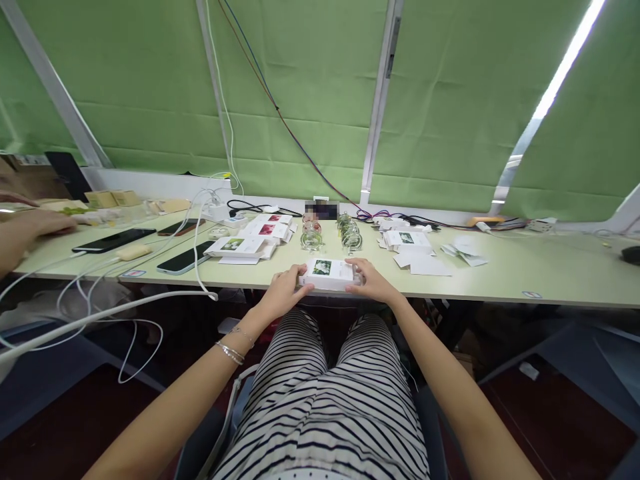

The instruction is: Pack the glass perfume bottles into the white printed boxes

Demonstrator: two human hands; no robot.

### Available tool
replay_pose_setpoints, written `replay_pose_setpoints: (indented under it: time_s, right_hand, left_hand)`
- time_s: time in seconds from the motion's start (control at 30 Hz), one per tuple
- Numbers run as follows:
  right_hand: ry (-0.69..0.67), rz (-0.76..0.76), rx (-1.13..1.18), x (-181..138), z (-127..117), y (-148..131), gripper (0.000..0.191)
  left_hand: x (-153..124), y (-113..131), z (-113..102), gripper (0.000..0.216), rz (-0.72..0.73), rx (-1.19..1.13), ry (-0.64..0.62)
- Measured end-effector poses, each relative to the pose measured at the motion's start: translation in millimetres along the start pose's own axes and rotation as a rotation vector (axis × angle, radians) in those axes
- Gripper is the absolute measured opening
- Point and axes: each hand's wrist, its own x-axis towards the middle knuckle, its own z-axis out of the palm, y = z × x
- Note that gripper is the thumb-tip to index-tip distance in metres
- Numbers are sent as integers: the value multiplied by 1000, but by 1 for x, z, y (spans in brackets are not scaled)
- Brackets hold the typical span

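A flat white rectangular cardboard box with a small dark green picture on its lid (330, 273) lies at the centre of the frame, on the near edge of the long pale green table (525, 267). Its long axis runs left to right across the frame, in line with the table edge. The broad printed face is up, with the picture towards the left half and faint grey print to its right.

The left hand (285, 291) clasps the box's left end, thumb on the top corner and fingers curled beneath. The right hand (373, 280) grips the right end, fingers bent over the short side. So the box is pinched between the two hands.

Just behind it stand small clear glass jars (311, 237). To the left of them is a stack of similar white boxes (235, 247), and to the right are loose white paper leaflets (420, 263). Further left lies a dark smartphone on a white cable (183, 259). At the left edge of the frame another person's hand (30, 227) rests on the table.
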Motion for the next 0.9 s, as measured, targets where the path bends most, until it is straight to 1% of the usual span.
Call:
replay_pose_setpoints:
  time_s: [0.23, 0.37, 0.43, 0.53, 0.6, 0.67, 0.77, 0.83, 0.9]
  right_hand:
    - [-31, 23, 167, -1, -5, 7, 67]
    - [-93, 31, 257, -2, -8, 8, 70]
    - [-99, 22, 250, -2, -9, 8, 68]
    - [-66, -16, 160, -1, -7, 8, 63]
    - [-66, -33, 146, -1, -5, 8, 62]
    - [-69, -21, 171, 0, -3, 8, 64]
    - [-27, 18, 192, 1, -1, 8, 69]
    - [0, 23, 183, 1, 0, 8, 68]
    - [-3, 23, 173, 1, 0, 8, 63]
  left_hand:
    - [1, 1, -2, 49, 9, 18, -20]
    - [2, -1, -2, 52, 16, 3, -14]
    - [3, -3, -1, 55, 1, -13, -17]
    - [5, -6, -1, 59, -25, -43, -45]
    - [5, -6, -3, 60, -29, -61, -60]
    - [5, -5, -5, 59, -30, -78, -69]
    - [5, -5, -8, 59, -46, -116, -67]
    - [5, -7, -8, 58, -63, -176, -73]
    - [5, -10, -8, 56, -80, -253, -80]
